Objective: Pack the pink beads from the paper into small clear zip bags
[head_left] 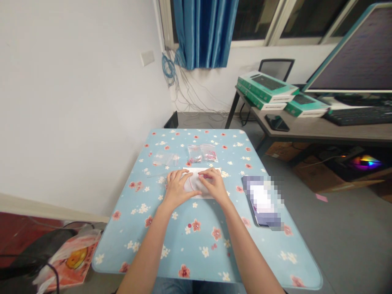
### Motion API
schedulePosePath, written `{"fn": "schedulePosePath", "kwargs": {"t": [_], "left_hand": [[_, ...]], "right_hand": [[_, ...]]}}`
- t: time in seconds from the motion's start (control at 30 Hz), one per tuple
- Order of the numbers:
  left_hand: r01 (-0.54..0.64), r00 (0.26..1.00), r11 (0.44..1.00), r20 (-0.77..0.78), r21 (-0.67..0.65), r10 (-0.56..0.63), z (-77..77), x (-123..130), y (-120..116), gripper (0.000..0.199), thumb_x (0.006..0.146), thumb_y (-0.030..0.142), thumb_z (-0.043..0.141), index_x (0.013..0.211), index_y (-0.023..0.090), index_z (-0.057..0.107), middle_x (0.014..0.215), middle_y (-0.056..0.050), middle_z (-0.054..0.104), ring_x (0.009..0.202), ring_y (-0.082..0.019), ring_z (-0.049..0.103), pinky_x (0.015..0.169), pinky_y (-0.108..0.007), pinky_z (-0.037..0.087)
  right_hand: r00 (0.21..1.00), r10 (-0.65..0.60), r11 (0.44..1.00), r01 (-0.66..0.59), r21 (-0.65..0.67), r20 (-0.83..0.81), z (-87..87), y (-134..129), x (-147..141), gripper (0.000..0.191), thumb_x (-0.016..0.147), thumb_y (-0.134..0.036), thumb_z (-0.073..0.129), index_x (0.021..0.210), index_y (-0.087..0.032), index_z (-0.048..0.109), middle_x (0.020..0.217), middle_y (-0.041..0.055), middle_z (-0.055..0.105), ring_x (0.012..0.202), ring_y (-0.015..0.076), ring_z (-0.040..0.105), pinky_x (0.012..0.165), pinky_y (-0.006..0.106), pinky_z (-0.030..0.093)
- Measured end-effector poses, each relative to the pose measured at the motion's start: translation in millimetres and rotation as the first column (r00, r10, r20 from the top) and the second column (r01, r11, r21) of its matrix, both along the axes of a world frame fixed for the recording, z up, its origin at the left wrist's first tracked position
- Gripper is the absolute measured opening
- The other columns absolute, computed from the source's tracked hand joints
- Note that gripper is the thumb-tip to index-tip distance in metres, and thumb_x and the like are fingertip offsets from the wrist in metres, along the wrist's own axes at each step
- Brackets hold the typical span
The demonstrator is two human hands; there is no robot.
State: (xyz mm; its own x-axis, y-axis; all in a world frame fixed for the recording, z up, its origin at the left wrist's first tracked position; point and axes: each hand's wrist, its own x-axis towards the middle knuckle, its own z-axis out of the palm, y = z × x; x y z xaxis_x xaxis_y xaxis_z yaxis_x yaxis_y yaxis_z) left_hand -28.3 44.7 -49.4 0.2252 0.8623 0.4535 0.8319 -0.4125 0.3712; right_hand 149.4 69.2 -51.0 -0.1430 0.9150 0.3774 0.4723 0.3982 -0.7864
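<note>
A white rectangular sheet [196, 179] lies on the flowered tabletop [196, 249] between my hands, with a thin red curved line or thread [191, 184] on it. My left hand [177, 188] rests on the sheet's left side, fingers and thumb spread apart. Over the right part of the sheet is my right hand [215, 184], its thumb and forefinger close together in a pinch. Something small and dark pink shows by those fingers, too small to name. Just beyond the sheet lie two clear zip bags [194, 154] with small pink and red pieces inside.
Another clear plastic bag [163, 158] lies at the far left of the table. A tablet or phone [260, 204], its screen blurred out, lies to the right. Beyond stands a desk [306, 130] with green keyboard boxes [266, 86], a black phone [277, 122] and a monitor [355, 53].
</note>
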Motion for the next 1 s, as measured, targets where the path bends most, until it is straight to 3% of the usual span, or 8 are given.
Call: {"fn": "schedulePosePath", "kwargs": {"t": [0.13, 0.27, 0.67, 0.83, 0.93, 1.0], "left_hand": [[0.004, 1.000, 1.000, 0.024, -0.008, -0.004, 1.4, 0.7, -0.6, 0.066, 0.058, 0.061, 0.071, 0.112, 0.024, 0.060, 0.117, -0.008, 0.058, 0.109, -0.028, 0.047, 0.097, -0.043, 0.030], [0.004, 0.999, 1.000, 0.046, -0.008, -0.003, 2.5, 1.3, -0.9, 0.067, 0.058, 0.061, 0.072, 0.113, 0.024, 0.060, 0.117, -0.008, 0.058, 0.109, -0.028, 0.047, 0.096, -0.042, 0.030], [0.017, 0.998, 1.000, 0.065, -0.013, -0.016, 2.2, 2.3, -1.2, 0.063, 0.059, 0.054, 0.074, 0.112, 0.024, 0.060, 0.117, -0.008, 0.058, 0.109, -0.027, 0.048, 0.096, -0.041, 0.030], [0.009, 0.978, 0.998, 0.207, -0.062, 0.004, 5.1, -2.3, 1.1, 0.063, 0.057, 0.057, 0.074, 0.109, 0.024, 0.062, 0.112, -0.008, 0.062, 0.107, -0.028, 0.050, 0.097, -0.043, 0.029], [0.070, 0.882, 0.989, 0.471, -0.127, -0.001, 8.2, -6.7, 4.1, 0.062, 0.059, 0.061, 0.071, 0.106, 0.022, 0.064, 0.106, -0.009, 0.064, 0.103, -0.027, 0.054, 0.096, -0.041, 0.032], [0.158, 0.712, 0.975, 0.702, -0.153, -0.005, 9.9, -7.4, 5.3, 0.064, 0.061, 0.067, 0.065, 0.105, 0.020, 0.064, 0.103, -0.010, 0.065, 0.099, -0.026, 0.057, 0.093, -0.038, 0.037]], "right_hand": [[0.973, 0.074, 0.994, -0.089, -0.063, -0.218, 3.2, -0.5, 4.5, 0.013, 0.079, -0.031, 0.064, 0.088, -0.024, 0.069, 0.087, 0.0034, 0.064, 0.083, 0.0188, 0.055, 0.080, 0.034, 0.040], [0.940, 0.144, 0.975, -0.188, -0.118, -0.308, 4.8, -2.7, 4.3, 0.015, 0.078, -0.033, 0.064, 0.088, -0.023, 0.070, 0.086, 0.0036, 0.065, 0.080, 0.0178, 0.056, 0.074, 0.032, 0.041], [0.941, 0.223, 0.954, -0.264, -0.142, -0.256, 7.5, -9.3, -6.6, 0.019, 0.077, -0.037, 0.065, 0.090, -0.025, 0.072, 0.084, 0.0034, 0.056, 0.081, 0.0169, 0.051, 0.074, 0.032, 0.040], [0.939, 0.167, 0.969, -0.213, -0.127, -0.301, 5.7, -6.1, -2.2, 0.019, 0.078, -0.036, 0.064, 0.092, -0.025, 0.071, 0.085, 0.0038, 0.058, 0.079, 0.0166, 0.052, 0.070, 0.031, 0.041], [0.926, 0.137, 0.975, -0.189, -0.116, -0.351, 5.4, -4.3, 0.2, 0.016, 0.078, -0.034, 0.064, 0.089, -0.025, 0.071, 0.084, 0.0036, 0.060, 0.077, 0.0163, 0.054, 0.068, 0.031, 0.041], [0.919, 0.124, 0.976, -0.180, -0.120, -0.373, 5.9, -4.2, 0.0, 0.016, 0.077, -0.034, 0.065, 0.088, -0.024, 0.071, 0.081, 0.0027, 0.058, 0.073, 0.0153, 0.053, 0.067, 0.030, 0.041]]}}
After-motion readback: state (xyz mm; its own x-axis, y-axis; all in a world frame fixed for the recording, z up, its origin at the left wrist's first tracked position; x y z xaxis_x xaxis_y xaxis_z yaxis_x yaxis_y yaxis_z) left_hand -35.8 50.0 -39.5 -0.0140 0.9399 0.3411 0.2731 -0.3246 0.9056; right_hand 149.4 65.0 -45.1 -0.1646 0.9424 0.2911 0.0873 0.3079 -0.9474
